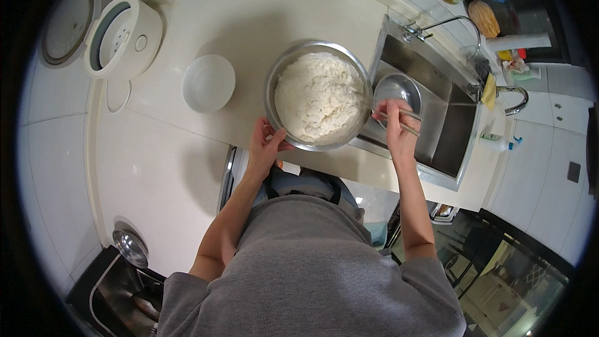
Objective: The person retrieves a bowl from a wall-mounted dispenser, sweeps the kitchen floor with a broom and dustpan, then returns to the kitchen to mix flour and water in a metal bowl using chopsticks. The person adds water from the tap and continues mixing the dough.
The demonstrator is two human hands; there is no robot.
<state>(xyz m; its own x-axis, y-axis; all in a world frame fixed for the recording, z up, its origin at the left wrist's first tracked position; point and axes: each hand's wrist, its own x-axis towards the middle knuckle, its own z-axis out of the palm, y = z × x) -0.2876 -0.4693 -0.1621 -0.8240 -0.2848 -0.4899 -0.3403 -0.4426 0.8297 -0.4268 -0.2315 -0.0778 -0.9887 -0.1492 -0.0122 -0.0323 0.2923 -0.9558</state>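
Observation:
A wide stainless steel bowl [272, 117] stands on the pale countertop near its front edge, beside the sink. Shaggy, lumpy flour dough [318, 96] fills much of it. My left hand [267, 142] grips the bowl's rim at the lower left, thumb on the edge. Between the fingers of my right hand [398, 126] is a pair of chopsticks [408, 121], at the bowl's right side; their tips are blurred near the dough. An empty-looking white bowl [208, 83] sits left of the steel one.
Right of the bowl is a steel sink [433, 117] with a metal basin [398, 91] and a faucet [449, 21]. A white rice cooker [135, 42] with its lid raised stands at the back left. A small metal bowl [131, 247] lies at the lower left; a spray bottle [497, 142] stands at right.

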